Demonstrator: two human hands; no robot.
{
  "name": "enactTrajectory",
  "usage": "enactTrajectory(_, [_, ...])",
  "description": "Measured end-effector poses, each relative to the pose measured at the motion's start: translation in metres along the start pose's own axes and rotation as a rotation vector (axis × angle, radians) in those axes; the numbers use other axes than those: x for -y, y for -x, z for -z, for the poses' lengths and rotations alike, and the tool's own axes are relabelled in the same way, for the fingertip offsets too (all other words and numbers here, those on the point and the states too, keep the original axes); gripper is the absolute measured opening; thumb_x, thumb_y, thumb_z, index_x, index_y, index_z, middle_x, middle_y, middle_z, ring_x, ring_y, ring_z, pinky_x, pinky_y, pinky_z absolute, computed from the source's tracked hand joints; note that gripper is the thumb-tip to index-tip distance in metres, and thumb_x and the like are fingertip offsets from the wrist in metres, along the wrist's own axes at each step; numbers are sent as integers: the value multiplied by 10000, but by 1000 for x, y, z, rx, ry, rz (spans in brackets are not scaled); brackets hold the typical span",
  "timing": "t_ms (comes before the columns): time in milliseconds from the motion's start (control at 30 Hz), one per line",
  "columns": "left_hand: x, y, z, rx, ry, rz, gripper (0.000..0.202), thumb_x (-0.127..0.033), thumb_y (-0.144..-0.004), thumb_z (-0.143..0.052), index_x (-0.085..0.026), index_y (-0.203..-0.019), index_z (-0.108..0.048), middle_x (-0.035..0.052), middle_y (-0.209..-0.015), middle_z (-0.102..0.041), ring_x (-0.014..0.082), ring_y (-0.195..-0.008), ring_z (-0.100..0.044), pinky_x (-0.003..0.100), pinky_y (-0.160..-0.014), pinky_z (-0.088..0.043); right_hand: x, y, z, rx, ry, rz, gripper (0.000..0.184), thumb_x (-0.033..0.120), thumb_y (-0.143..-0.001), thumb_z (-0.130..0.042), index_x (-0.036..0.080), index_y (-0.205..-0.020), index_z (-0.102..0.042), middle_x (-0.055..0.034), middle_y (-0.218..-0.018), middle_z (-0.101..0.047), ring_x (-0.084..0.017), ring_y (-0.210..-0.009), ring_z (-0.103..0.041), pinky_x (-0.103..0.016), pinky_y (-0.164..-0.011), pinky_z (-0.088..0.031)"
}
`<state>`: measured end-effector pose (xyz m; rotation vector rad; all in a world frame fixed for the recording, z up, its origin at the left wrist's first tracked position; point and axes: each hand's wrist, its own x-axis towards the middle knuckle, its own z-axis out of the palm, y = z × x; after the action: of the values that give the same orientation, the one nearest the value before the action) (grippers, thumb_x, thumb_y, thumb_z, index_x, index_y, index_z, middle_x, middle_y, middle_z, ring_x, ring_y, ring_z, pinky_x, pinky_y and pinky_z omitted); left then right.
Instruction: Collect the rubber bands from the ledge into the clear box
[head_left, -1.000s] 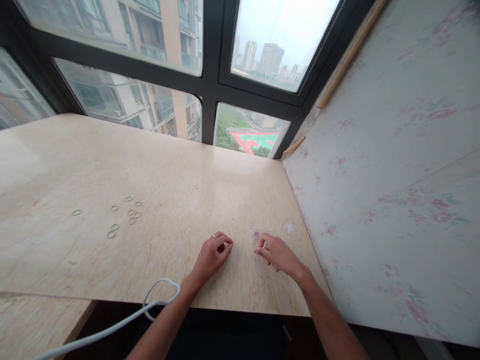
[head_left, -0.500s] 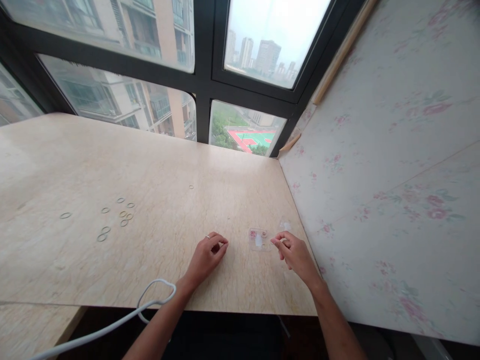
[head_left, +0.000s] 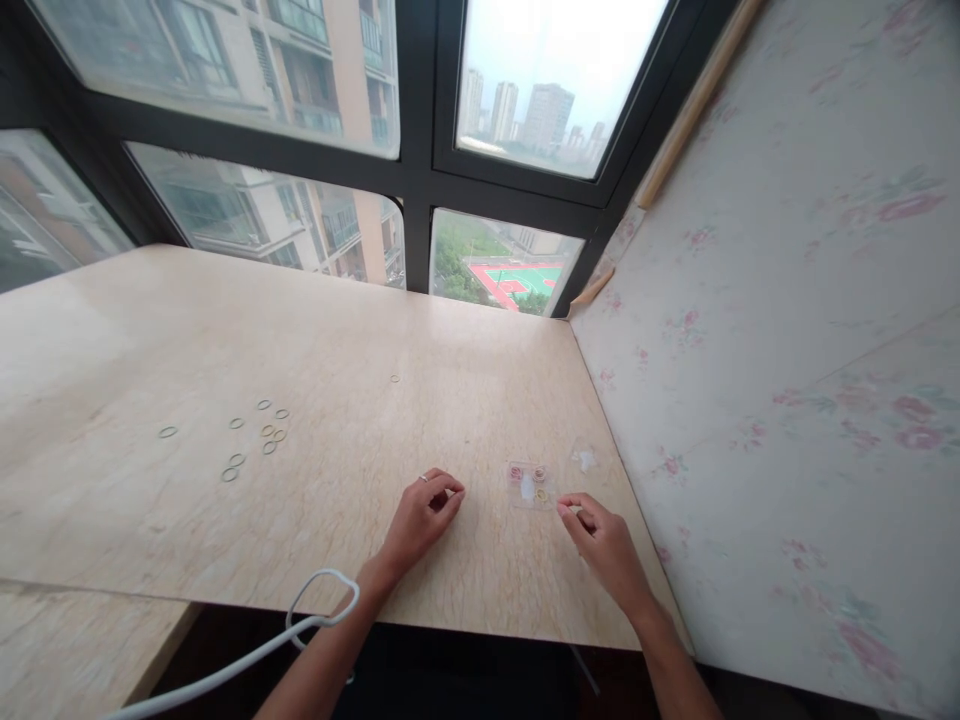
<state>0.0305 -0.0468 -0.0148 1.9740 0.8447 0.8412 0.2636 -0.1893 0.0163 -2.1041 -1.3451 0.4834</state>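
Observation:
A small clear plastic box (head_left: 515, 499) lies on the stone counter, with reddish rings (head_left: 516, 473) in its back part and a yellowish ring (head_left: 542, 496) at front right. A white piece shows in its middle. Just off the box's right edge is my right hand (head_left: 606, 545), thumb and forefinger pinched together; whatever may be between them is too small to see. My left hand (head_left: 421, 515) rests on the counter left of the box, wearing a ring on one finger. Its thumb and fingertips meet too, and their contents cannot be made out.
Several thin rings (head_left: 268, 431) are scattered on the counter (head_left: 337, 440) at left, and a single small ring (head_left: 395, 379) lies farther back. A clear, whitish plastic piece (head_left: 583, 457) sits by the papered wall (head_left: 750, 400). A white cable (head_left: 225, 668) loops beside my left forearm.
My right hand has drawn back slightly toward me, uncovering more of the clear plastic piece behind it. The yellowish ring in the box shows more plainly. The view has shifted a little.

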Motion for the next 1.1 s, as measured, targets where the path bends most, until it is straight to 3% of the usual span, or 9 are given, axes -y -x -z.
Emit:
enactTrajectory(100, [1, -1, 6, 6, 23, 24, 138, -237, -824, -533, -162, -776, -638, 28, -778, -615, 84, -586, -522, 204, -570, -419, -11, 15, -14, 11, -32, 6, 369, 482, -881, -427, 177, -906, -632, 23, -516, -503, -128, -481, -485, -220, -478, -365])
enactTrajectory(200, [9, -11, 21, -40, -14, 47, 141, -258, -816, -546, -164, -769, -640, 15, -734, -608, 84, -574, -505, 199, -553, -405, -20, 26, -24, -61, -60, 23, 390, 498, -873, -431, 176, -926, -646, -42, -716, -646, -164, -624, -597, -237, -585, -458])
enactTrajectory(333, [32, -46, 57, -200, -181, 149, 182, -301, -820, -535, -163, -819, -653, 11, -709, -615, 102, -570, -506, 218, -570, -423, -27, 31, -28, -138, -63, 34, 425, 517, -864, -416, 199, -1006, -660, -61, -779, -674, -191, -676, -629, -253, -582, -493])
enactTrajectory(400, [44, -71, 74, -226, -310, 239, 205, -288, -822, -529, -153, -909, -656, 38, -832, -649, 114, -613, -546, 236, -618, -452, -29, 31, -29, -128, -60, 34, 439, 521, -867, -401, 211, -1048, -655, -46, -694, -654, -193, -631, -621, -258, -541, -491])
enactTrajectory(533, [62, -122, 94, -125, -691, 337, 343, -242, -832, -515, -150, -1152, -593, 88, -1053, -620, 163, -894, -591, 256, -809, -448, -34, 28, -31, -86, -77, 41, 452, 517, -874, -389, 209, -1084, -643, -13, -547, -566, -186, -547, -587, -258, -499, -479])
enactTrajectory(667, [70, -150, 97, -57, -815, 357, 294, -224, -839, -486, -152, -1083, -634, 137, -1098, -569, 208, -895, -603, 297, -768, -449, -39, 28, -34, -82, -142, 20, 456, 513, -874, -397, 189, -1086, -636, 0, -525, -533, -170, -494, -550, -251, -483, -464])
enactTrajectory(800, [70, -156, 97, 51, -930, 291, 257, -175, -866, -420, -104, -853, -667, 170, -1040, -563, 235, -865, -605, 332, -735, -439, -42, 28, -35, -73, -230, -9, 457, 507, -871, -413, 172, -1100, -623, 12, -519, -517, -160, -482, -529, -242, -492, -455])
enactTrajectory(967, [65, -152, 102, 181, -1037, 173, 286, -48, -833, -365, -84, -798, -647, 192, -1039, -569, 244, -909, -580, 355, -752, -424, -41, 27, -36, -80, -245, -35, 454, 498, -873, -427, 166, -1121, -611, 13, -540, -508, -154, -496, -511, -238, -493, -433])
enactTrajectory(1100, [59, -150, 108, 248, -1095, 116, 266, -41, -824, -376, -73, -764, -633, 200, -1006, -586, 251, -896, -580, 357, -740, -421, -36, 26, -34, -80, -241, -16, 453, 489, -881, -419, 158, -1123, -612, 20, -530, -485, -147, -486, -499, -232, -485, -420])
